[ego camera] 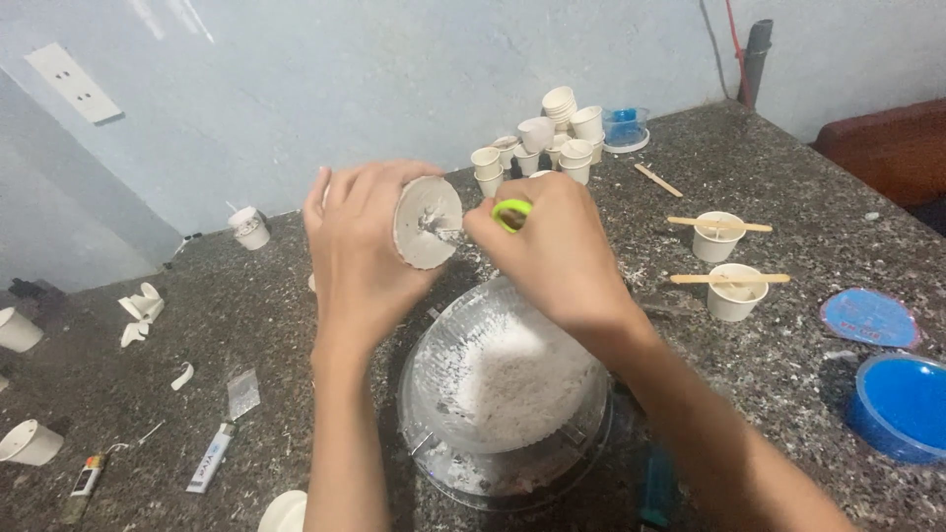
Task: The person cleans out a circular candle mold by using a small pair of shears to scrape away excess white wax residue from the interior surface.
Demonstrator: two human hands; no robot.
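bowl (434,325) below; l hand (360,246) grips cup (426,222), r hand (552,246) clenches green-handled tool (511,212).

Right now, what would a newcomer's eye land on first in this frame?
Mid-frame, the left hand holds a small white cup tipped on its side while the right hand works a green-handled tool into it. Just below sits a clear bowl of white powder. A cluster of white cups crowds the table's far edge.

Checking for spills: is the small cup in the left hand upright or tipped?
Tipped: the small cup lies sideways in the left hand, its mouth facing the right hand, above the clear bowl.
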